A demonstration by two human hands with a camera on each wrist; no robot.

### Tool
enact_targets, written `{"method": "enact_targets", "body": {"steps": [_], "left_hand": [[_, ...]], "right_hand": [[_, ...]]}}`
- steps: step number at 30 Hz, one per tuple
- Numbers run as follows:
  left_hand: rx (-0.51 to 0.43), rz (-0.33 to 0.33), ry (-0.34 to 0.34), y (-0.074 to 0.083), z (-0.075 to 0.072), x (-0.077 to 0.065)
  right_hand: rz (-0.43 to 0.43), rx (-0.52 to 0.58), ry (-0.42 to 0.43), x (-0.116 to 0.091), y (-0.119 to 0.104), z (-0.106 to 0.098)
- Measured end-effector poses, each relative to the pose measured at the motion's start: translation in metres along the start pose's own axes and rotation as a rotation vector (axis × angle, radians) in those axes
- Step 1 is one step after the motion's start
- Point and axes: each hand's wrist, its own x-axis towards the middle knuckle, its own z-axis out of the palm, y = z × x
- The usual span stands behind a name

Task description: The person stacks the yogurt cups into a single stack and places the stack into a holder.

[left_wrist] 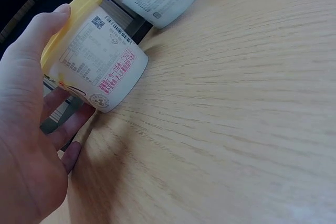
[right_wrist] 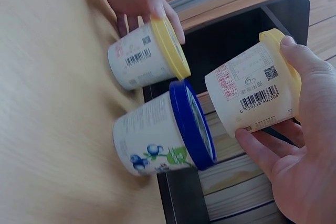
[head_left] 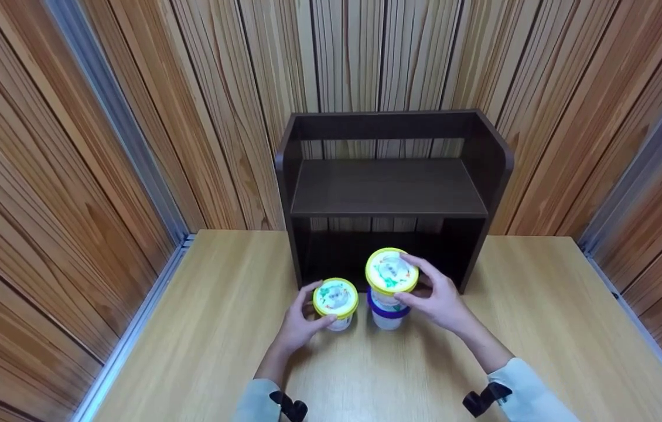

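My left hand (head_left: pixel 297 323) grips a white tub with a yellow lid (head_left: pixel 335 298), thumb and fingers at opposite sides of the lid. That tub (left_wrist: pixel 100 56) stands upright at the tabletop, its printed label and barcode facing the left wrist camera. Raised in my right hand (head_left: pixel 439 299) is a second yellow-lidded tub (right_wrist: pixel 254 85), pinched between thumb and fingers around its lid and side. Below it, a tub with a blue lid (right_wrist: pixel 152 135) and blueberry pictures stands on the table. A visible gap separates the raised tub from the blue lid in the right wrist view.
A dark brown two-tier shelf (head_left: pixel 389 186) stands behind the tubs, its lower compartment opening toward me. Wood-patterned panels (head_left: pixel 237 117) enclose the light wooden table (head_left: pixel 225 281) at the back and sides, with metal rails (head_left: pixel 132 334) along the side edges.
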Motion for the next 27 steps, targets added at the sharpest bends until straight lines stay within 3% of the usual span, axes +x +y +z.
{"method": "enact_targets", "body": {"steps": [11, 27], "left_hand": [[-0.017, 0.016, -0.013, -0.001, -0.001, -0.001], [-0.022, -0.021, -0.019, 0.001, -0.003, -0.003]], "right_hand": [[-0.026, 0.024, -0.036, 0.014, -0.01, 0.013], [-0.048, 0.037, -0.048, 0.031, -0.017, 0.033]]}}
